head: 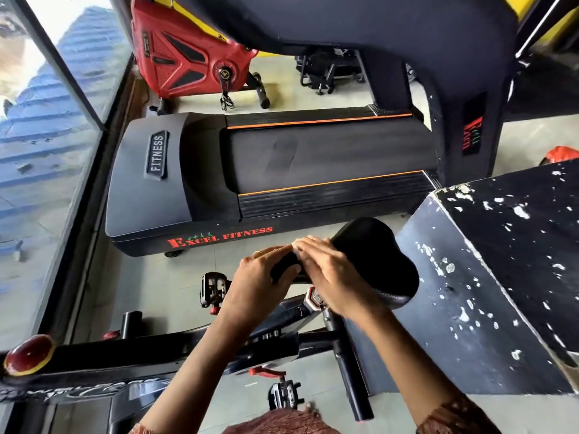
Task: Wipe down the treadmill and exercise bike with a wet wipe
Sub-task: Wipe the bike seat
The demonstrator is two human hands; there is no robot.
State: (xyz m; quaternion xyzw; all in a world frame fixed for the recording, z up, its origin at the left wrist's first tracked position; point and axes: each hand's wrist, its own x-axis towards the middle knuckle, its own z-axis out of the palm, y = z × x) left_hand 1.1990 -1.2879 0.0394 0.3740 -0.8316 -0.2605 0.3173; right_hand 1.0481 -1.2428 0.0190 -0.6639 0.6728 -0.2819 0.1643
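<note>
Left hand [260,277] curls its fingers round the narrow nose of the bike's saddle [376,255], low and centre in the frame. Right hand [326,267] lies over it, fingers fairly straight, apparently pressing the wet wipe [296,245], which is mostly hidden. The saddle's long axis runs across the frame, nose pointing left, broad rear to the right. The wipe may bunch or slip from under flat fingers and drop to the floor. The treadmill [282,164] lies behind, mid-frame.
</note>
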